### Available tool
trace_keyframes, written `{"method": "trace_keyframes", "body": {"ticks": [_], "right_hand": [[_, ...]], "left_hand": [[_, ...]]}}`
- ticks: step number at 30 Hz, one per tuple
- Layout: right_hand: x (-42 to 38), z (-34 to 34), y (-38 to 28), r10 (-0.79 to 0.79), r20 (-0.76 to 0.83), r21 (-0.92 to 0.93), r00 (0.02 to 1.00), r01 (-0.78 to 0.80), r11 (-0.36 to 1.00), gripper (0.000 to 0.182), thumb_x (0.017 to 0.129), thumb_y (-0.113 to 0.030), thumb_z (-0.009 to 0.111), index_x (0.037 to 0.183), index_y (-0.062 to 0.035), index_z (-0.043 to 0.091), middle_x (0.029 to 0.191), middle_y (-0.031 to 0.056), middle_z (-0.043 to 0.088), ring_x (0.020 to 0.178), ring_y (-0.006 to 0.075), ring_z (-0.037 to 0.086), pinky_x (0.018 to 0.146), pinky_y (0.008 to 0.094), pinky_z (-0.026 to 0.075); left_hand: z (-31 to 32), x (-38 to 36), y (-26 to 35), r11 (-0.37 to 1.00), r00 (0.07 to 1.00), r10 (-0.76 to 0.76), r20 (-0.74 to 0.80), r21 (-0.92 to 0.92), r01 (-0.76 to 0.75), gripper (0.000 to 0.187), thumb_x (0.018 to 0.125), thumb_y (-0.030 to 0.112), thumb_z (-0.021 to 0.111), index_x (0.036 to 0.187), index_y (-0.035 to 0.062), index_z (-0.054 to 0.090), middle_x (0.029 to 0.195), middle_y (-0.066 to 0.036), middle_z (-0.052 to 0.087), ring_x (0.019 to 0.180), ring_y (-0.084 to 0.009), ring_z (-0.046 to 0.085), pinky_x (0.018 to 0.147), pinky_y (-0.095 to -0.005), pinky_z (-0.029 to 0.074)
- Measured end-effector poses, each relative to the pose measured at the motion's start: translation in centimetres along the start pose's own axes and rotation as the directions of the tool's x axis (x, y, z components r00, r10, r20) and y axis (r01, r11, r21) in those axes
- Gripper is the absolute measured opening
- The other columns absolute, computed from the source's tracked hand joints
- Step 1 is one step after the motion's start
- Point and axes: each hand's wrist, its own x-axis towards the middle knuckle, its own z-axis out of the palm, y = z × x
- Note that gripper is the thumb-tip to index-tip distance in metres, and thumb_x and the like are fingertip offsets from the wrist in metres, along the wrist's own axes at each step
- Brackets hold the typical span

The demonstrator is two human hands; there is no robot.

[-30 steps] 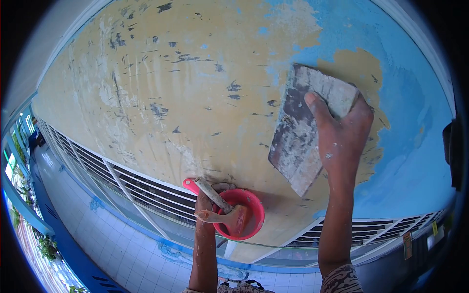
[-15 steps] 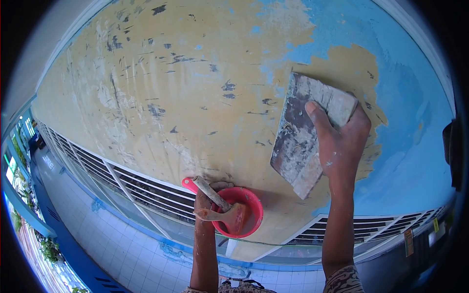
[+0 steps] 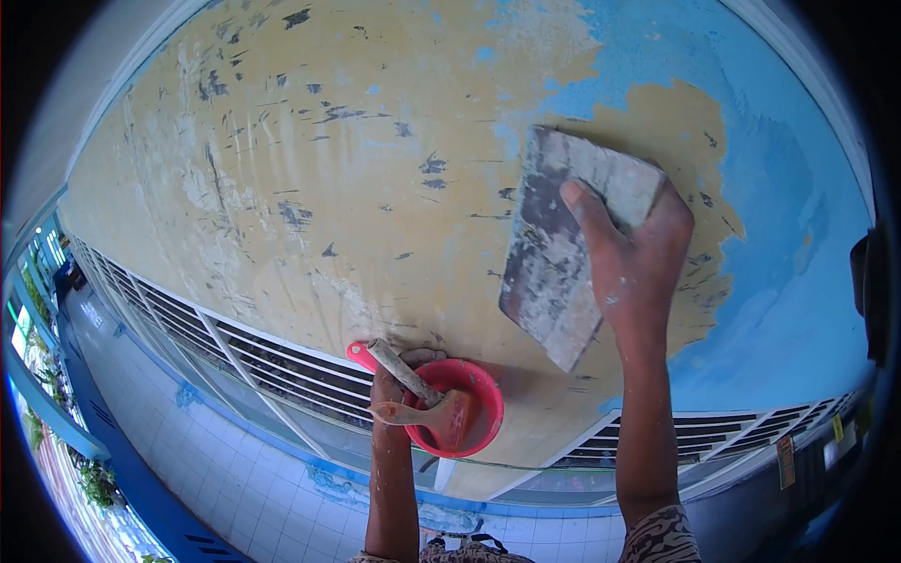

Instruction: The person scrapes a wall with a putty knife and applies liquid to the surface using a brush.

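The inspection found the flat board [image 3: 554, 225] above and to the right of the red tub [image 3: 490, 387], with its long axis running mostly up and down and its lower end slanting toward the tub. The right hand [image 3: 638, 263] was the nearer to the board and gripped it at the side away from the tub; the thumb lay on the near face, while the other fingers were hidden behind. The board was set before the tan wall [image 3: 366, 216], but whether its far face was in contact could not be told. The left hand [image 3: 388, 388], at the tub's upper left side, was closed about the tub and bore it, though the tools covered much of the grip. A brush [image 3: 449, 422] rested in the tub, bristle end inward, its handle reaching out past the left side of the rim. A grey-white stick [image 3: 399, 369] leaned across the tub's upper left rim, and a pink handle [image 3: 359, 355] showed beyond the stick's outer end. Blue paint [image 3: 788, 235] with a ragged edge covered the surface well to the tub's right. Barred windows [image 3: 282, 361] stood on both sides of the tub.
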Motion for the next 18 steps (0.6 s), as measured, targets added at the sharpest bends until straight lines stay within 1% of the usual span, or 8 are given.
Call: {"method": "trace_keyframes", "body": {"ticks": [5, 7, 9, 11, 13, 15, 16, 18], "right_hand": [[-0.3, 1.1, 0.0, 0.036, -0.029, 0.145, 0.999, -0.031, 0.989, 0.030, 0.080, -0.005, 0.077, 0.105, 0.0058, 0.065, 0.095, 0.0117, 0.071, 0.084, 0.0154, 0.065, 0.078, 0.0315, 0.052], [1.2, 2.1, -1.7, 0.010, 0.028, -0.081, 1.000, -0.008, 0.997, 0.030, 0.080, -0.002, 0.076, 0.107, 0.0062, 0.065, 0.097, 0.0124, 0.071, 0.086, 0.0160, 0.066, 0.081, 0.0307, 0.052], [1.4, 1.7, -2.0, 0.091, 0.062, -0.065, 0.994, -0.087, 0.994, 0.032, 0.080, -0.001, 0.075, 0.109, 0.0067, 0.065, 0.099, 0.0129, 0.071, 0.088, 0.0165, 0.066, 0.083, 0.0308, 0.052], [1.0, 0.8, -1.6, 0.038, 0.021, 0.064, 0.999, -0.039, 0.997, 0.034, 0.080, -0.001, 0.075, 0.111, 0.0076, 0.064, 0.099, 0.0133, 0.071, 0.085, 0.0167, 0.065, 0.082, 0.0319, 0.052], [1.3, 1.5, -1.8, 0.072, 0.007, 0.124, 0.997, -0.072, 0.990, 0.036, 0.080, -0.002, 0.076, 0.112, 0.0078, 0.063, 0.098, 0.0132, 0.071, 0.084, 0.0171, 0.065, 0.081, 0.0319, 0.052], [2.2, 2.6, -1.9, -0.206, -0.031, -0.111, 0.978, 0.201, 0.973, 0.020, 0.079, 0.001, 0.070, 0.098, 0.0065, 0.067, 0.088, 0.0151, 0.073, 0.073, 0.0207, 0.069, 0.070, 0.0344, 0.054], [2.5, 2.4, -2.3, -0.203, -0.033, -0.114, 0.979, 0.198, 0.973, 0.020, 0.079, 0.001, 0.070, 0.098, 0.0065, 0.067, 0.088, 0.0151, 0.073, 0.073, 0.0207, 0.069, 0.070, 0.0344, 0.054], [2.8, 2.0, -3.5, 0.094, 0.113, -0.195, 0.989, -0.070, 0.978, 0.036, 0.080, 0.000, 0.075, 0.113, 0.0054, 0.063, 0.102, 0.0127, 0.070, 0.086, 0.0170, 0.066, 0.082, 0.0315, 0.053]], "left_hand": [[0.1, -0.1, 0.5, 0.998, 0.997, 0.044, 0.063, 0.042, -0.047, 0.040, 0.103, 0.025, 0.042, 0.120, -0.0091, 0.054, 0.107, -0.021, 0.068, 0.091, -0.0272, 0.071, 0.078, -0.0334, 0.062], [0.2, -0.3, 0.6, 0.991, 0.991, 0.066, 0.114, 0.109, -0.079, 0.040, 0.103, 0.025, 0.042, 0.121, -0.0086, 0.053, 0.107, -0.020, 0.068, 0.091, -0.0266, 0.071, 0.078, -0.0334, 0.062], [0.4, -0.2, 0.5, 0.991, 0.997, 0.044, 0.058, 0.122, -0.051, 0.038, 0.102, 0.023, 0.044, 0.121, -0.0082, 0.054, 0.106, -0.020, 0.068, 0.090, -0.0263, 0.071, 0.077, -0.0332, 0.062], [-0.2, -0.2, 0.7, 0.992, 1.000, 0.022, 0.000, 0.128, -0.021, 0.036, 0.101, 0.022, 0.045, 0.121, -0.0078, 0.054, 0.105, -0.020, 0.069, 0.090, -0.0260, 0.071, 0.077, -0.0329, 0.062], [-0.5, 0.1, 0.3, 0.948, 0.993, 0.080, 0.090, 0.300, -0.103, 0.038, 0.104, 0.020, 0.041, 0.125, -0.0118, 0.047, 0.106, -0.024, 0.067, 0.090, -0.0312, 0.071, 0.077, -0.0361, 0.064], [-0.1, 0.0, 0.7, 0.972, 0.994, 0.072, 0.083, 0.215, -0.089, 0.038, 0.104, 0.020, 0.041, 0.125, -0.0117, 0.047, 0.106, -0.024, 0.067, 0.089, -0.0310, 0.071, 0.077, -0.0361, 0.064], [0.2, -0.1, 0.7, 0.989, 0.995, 0.064, 0.078, 0.129, -0.073, 0.038, 0.104, 0.019, 0.041, 0.125, -0.0116, 0.047, 0.106, -0.023, 0.067, 0.089, -0.0308, 0.071, 0.078, -0.0361, 0.064], [-0.1, 0.1, 0.3, 0.965, 0.993, 0.070, 0.092, 0.244, -0.091, 0.039, 0.104, 0.021, 0.040, 0.125, -0.0115, 0.047, 0.107, -0.024, 0.067, 0.090, -0.0308, 0.071, 0.078, -0.0364, 0.064]]}}
